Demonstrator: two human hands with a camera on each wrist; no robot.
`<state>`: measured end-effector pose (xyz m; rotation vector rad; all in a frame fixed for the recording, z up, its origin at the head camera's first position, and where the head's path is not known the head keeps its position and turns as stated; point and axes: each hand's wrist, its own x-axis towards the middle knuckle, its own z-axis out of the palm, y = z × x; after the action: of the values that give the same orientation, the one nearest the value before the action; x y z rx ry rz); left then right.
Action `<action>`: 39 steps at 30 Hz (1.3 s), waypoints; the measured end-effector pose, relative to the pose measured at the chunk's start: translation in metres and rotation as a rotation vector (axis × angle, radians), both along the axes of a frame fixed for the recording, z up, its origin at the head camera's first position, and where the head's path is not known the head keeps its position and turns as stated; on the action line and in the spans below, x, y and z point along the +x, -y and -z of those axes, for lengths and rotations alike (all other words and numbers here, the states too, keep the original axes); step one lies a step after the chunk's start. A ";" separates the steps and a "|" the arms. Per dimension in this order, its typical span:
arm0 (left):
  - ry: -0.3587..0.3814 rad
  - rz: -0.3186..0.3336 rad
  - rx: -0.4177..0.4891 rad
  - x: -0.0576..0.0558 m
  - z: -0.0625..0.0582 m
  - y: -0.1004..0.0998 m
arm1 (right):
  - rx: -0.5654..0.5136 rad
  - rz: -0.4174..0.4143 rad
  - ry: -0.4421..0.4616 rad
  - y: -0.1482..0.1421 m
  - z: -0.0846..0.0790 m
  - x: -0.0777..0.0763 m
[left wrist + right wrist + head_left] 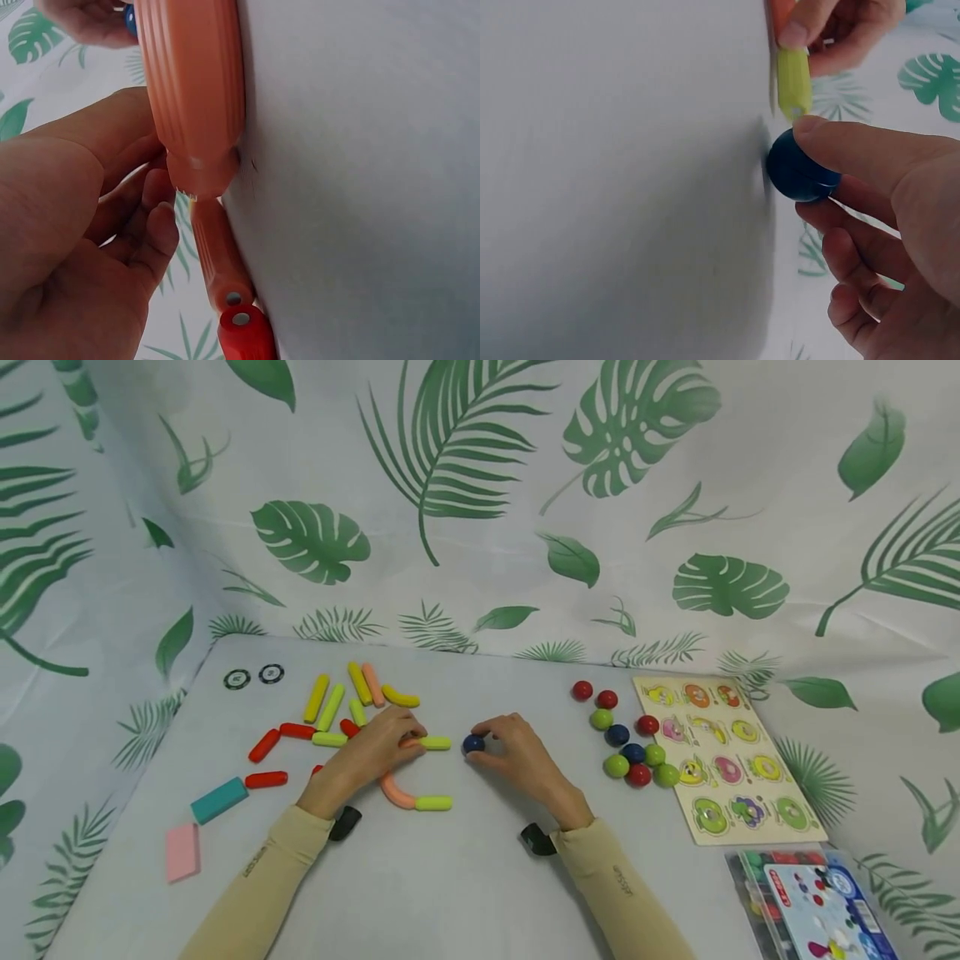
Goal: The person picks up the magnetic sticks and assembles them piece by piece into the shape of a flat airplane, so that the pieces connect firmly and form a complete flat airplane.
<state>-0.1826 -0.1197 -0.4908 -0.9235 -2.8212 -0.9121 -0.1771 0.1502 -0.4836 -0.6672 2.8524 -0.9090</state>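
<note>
My right hand (522,758) pinches a dark blue ball (799,166) between thumb and fingers, low over the table. Just left of it, a lime rod (435,743) points at the ball, its metal-tipped end close to it in the right wrist view. Thumb and fingertips of my left hand (372,749) pinch an orange magnetic rod (781,16) where it joins the lime one. Nearer me lies a curved orange rod (396,793), joined to another lime rod (433,803). A red rod (246,334) shows below in the left wrist view, and my left hand partly hides the other joined rods.
Yellow, lime and red rods lie at left, with a teal block (219,800), a pink block (182,853) and two black-and-white discs (272,673). Several red, green and blue balls (617,735) cluster at right, beside a fruit puzzle board (701,822) and a plastic case (810,902).
</note>
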 end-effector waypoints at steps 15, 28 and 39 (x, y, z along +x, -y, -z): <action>-0.008 0.012 -0.030 0.002 0.000 -0.008 | 0.019 -0.034 -0.098 0.010 0.002 0.007; -0.073 -0.003 0.025 0.019 -0.008 -0.001 | -0.017 0.070 -0.079 -0.039 -0.011 0.013; 0.053 0.047 0.066 0.054 -0.006 0.006 | -0.027 0.269 -0.201 -0.138 -0.020 0.039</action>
<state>-0.1285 -0.1255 -0.4852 -0.9762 -2.8052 -1.0436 -0.1380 0.2883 -0.4639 -0.4023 3.1718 -0.9662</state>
